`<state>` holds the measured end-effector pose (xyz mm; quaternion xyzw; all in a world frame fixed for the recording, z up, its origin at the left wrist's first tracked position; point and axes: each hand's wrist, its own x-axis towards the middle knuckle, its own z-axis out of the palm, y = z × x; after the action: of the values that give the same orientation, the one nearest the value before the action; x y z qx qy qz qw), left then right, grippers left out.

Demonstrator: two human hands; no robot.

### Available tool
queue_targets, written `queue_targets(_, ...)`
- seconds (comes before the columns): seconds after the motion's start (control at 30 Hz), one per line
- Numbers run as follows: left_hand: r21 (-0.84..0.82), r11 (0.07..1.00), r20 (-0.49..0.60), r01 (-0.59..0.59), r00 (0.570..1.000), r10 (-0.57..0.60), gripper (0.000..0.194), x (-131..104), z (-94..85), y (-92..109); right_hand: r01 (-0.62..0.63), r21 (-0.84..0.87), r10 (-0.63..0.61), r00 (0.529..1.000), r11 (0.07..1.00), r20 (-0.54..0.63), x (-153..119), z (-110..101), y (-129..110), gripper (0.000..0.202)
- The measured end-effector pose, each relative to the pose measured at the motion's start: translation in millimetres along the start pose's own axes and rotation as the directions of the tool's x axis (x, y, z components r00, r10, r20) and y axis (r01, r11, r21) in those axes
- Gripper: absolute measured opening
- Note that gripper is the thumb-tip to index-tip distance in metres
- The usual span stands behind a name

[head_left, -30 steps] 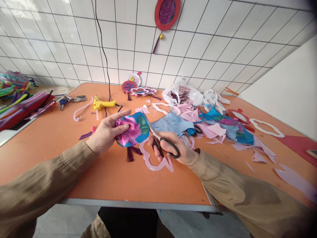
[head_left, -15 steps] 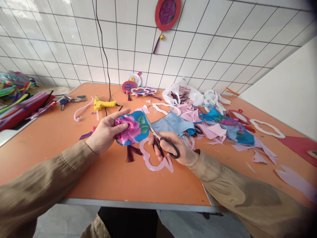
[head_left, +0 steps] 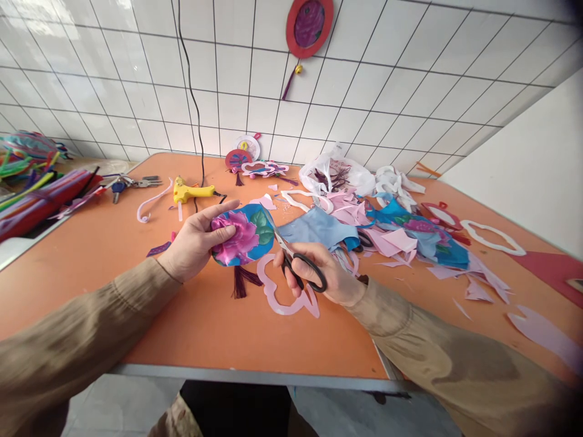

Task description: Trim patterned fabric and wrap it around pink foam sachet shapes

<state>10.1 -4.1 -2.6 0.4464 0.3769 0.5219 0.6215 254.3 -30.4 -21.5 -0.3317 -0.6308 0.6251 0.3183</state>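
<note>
My left hand (head_left: pixel 189 246) pinches a piece of blue fabric (head_left: pixel 255 215) printed with a pink flower and a green leaf, its thumb lying on the flower. Black-handled scissors (head_left: pixel 314 270) are in my right hand (head_left: pixel 334 273), their blades at the fabric's right edge. Whether the blades are fully together I cannot make out. Below the fabric, a dark purple tassel (head_left: pixel 240 282) and a pink wavy-edged frame (head_left: pixel 282 308) lie on the orange table (head_left: pixel 191 328). Light blue fabric (head_left: pixel 319 227) lies just beyond the scissors.
A yellow glue gun (head_left: pixel 191 191) with its cord stands behind my left hand. Pink scraps (head_left: pixel 392 243), patterned blue cloth (head_left: pixel 449 249) and a white plastic bag (head_left: pixel 355 176) crowd the right and back. Bundled pipe cleaners (head_left: pixel 50 194) lie far left, near keys (head_left: pixel 118 187).
The scissors have turned slightly and their handles have drawn a little closer together at the fabric's right edge. My left hand keeps its hold in nearly the same place.
</note>
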Motion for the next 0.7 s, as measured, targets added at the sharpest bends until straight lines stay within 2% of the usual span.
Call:
queue_targets(0.43,-0.044,0.999,-0.009,0.019,1.0,-0.019,0.057,1.2,1.5,0.4,0.005,-0.002,-0.005,1.0,1.0,-0.02,1.7,0.3,1.6,0.054)
queue_targets(0.7,-0.045,0.999,-0.054,-0.014,0.998,0.011,0.053,4.8,-2.0,0.7,-0.023,0.005,0.024,0.999,1.0,-0.032,0.4,1.1,0.8,0.053)
